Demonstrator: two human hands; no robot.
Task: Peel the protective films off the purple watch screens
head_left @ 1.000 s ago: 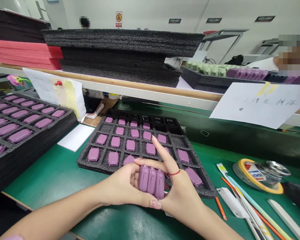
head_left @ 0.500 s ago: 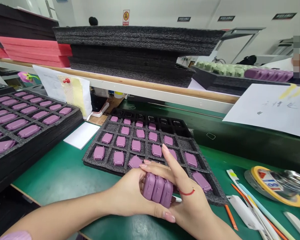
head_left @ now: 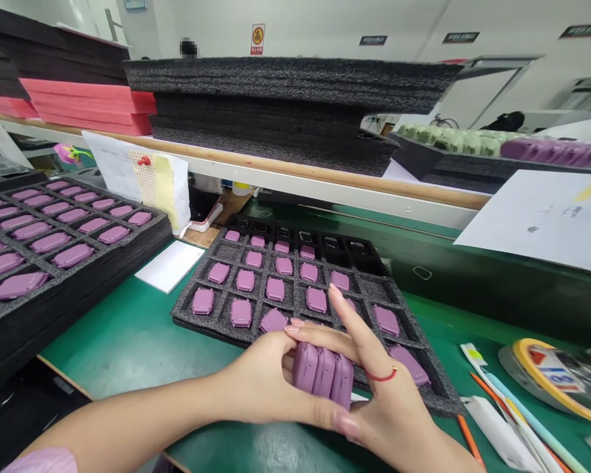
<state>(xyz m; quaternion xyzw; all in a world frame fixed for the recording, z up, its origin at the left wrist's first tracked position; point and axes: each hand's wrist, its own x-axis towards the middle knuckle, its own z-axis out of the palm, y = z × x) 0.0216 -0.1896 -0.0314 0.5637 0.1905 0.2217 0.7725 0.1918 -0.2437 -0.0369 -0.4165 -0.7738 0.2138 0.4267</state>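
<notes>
Three purple watch cases (head_left: 324, 374) stand on edge, side by side, in a short row between my hands. My left hand (head_left: 270, 381) grips the row from the left, its thumb running along the near side. From the right my right hand (head_left: 387, 401), with a red string at the base of a finger, closes around the same row, its index finger raised over the tray. Behind them lies a black foam tray (head_left: 226, 256) with purple watch cases in many of its compartments; my hands hide part of its near rows.
A stacked foam tray of purple cases (head_left: 73, 255) stands at left, beside a white paper pad (head_left: 170, 266). At right lie a toothbrush (head_left: 473, 355), pens and a yellow-rimmed tape roll (head_left: 551, 374). A shelf (head_left: 325, 182) bearing black foam sheets (head_left: 276, 131) runs across the back.
The camera view has turned slightly left, so everything sits farther right. Both hands keep nearly the same hold on the watch cases.
</notes>
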